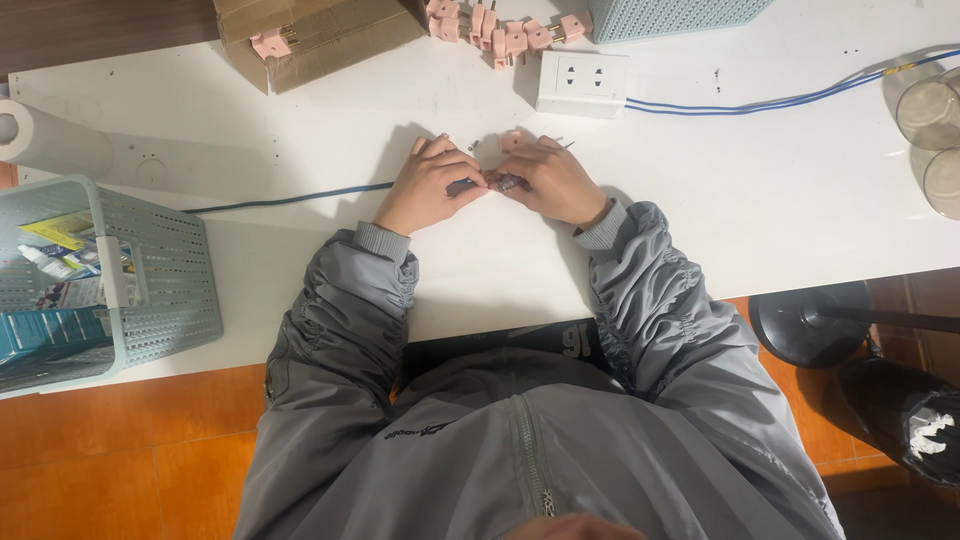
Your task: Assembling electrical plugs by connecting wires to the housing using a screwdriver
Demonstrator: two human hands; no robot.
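My left hand and my right hand meet at the middle of the white table, fingertips pinched together on a small dark part at the end of a blue cable. The cable runs left from my left hand across the table. A pink plug piece and small metal bits lie just beyond my fingers. What exactly sits between my fingertips is mostly hidden by them.
A white socket block with a blue-white wire lies behind my hands. Several pink plugs lie at the back, beside a cardboard box. A teal basket stands at the left, glass jars at the right.
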